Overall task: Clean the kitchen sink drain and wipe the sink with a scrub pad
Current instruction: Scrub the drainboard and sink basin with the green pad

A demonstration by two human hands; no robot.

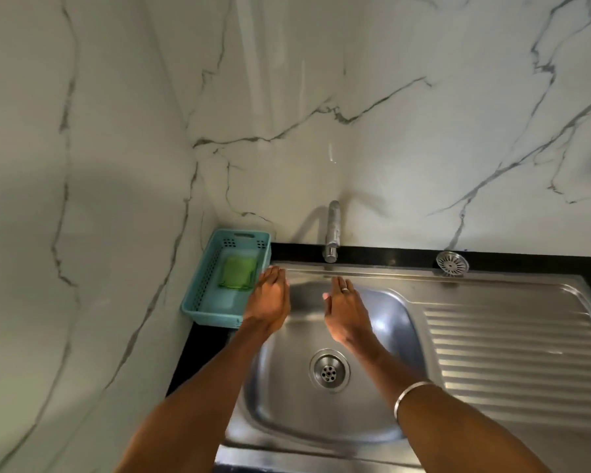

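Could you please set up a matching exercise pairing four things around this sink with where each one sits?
Things:
1. green scrub pad
2. loose drain strainer
3. tap
4. drain

Places:
A. bottom of the sink basin
B. inside the teal basket
C. counter ledge behind the draining board
D. back ledge, above the basin

Pairs: 1-B, 2-C, 3-D, 4-A

Brushed, shiny steel sink [321, 425] — ridged drainboard; perforated teal plastic basket [198, 302]; fibrous green scrub pad [236, 273]; glossy veined marble wall [355, 97]
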